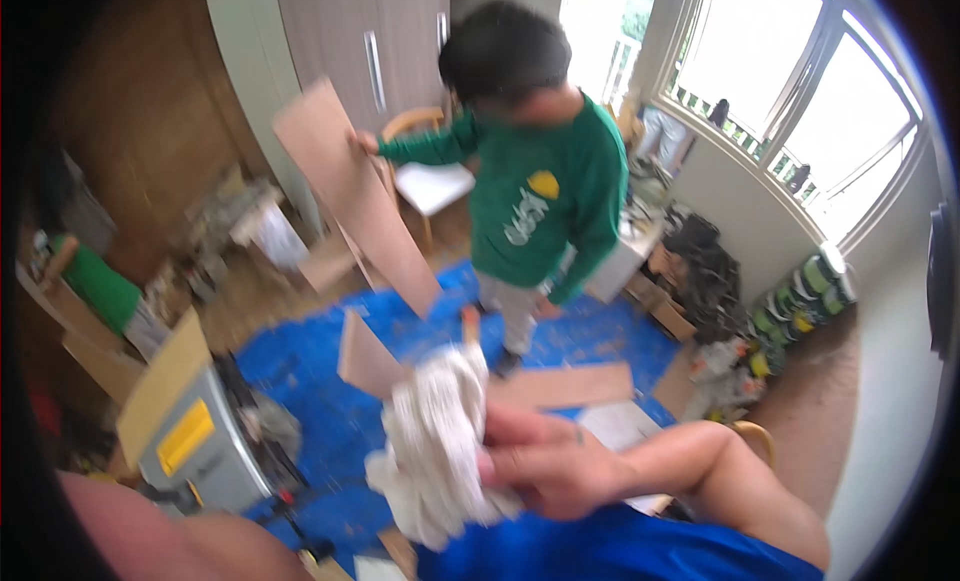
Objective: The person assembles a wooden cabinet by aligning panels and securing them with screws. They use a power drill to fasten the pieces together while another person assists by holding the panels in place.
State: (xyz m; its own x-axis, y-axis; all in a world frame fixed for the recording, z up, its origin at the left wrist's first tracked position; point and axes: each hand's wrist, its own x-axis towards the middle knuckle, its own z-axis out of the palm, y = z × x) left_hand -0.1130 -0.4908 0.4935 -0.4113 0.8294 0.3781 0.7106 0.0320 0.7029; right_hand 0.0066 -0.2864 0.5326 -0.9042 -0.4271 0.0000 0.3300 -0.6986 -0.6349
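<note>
My right hand (555,466) comes in from the lower right, fingers closed on a bunched pair of white knit work gloves (435,446). The gloves hang in front of my blue-clothed body, above the floor sheet, and hide part of the boards behind them. Of my left side only the bare arm (170,531) shows at the lower left edge; its hand is out of the picture. Facing me, a person in a green sweatshirt (545,196) holds a long reddish-brown board (350,186) upright at a tilt with one hand.
A blue sheet (310,381) covers the floor. Another board (565,384) lies on it. At left stands a grey case with a yellow panel (190,436); beyond it, a second person in green (100,286). Dark bags (700,266) and green-black rolls (800,306) sit under the windows.
</note>
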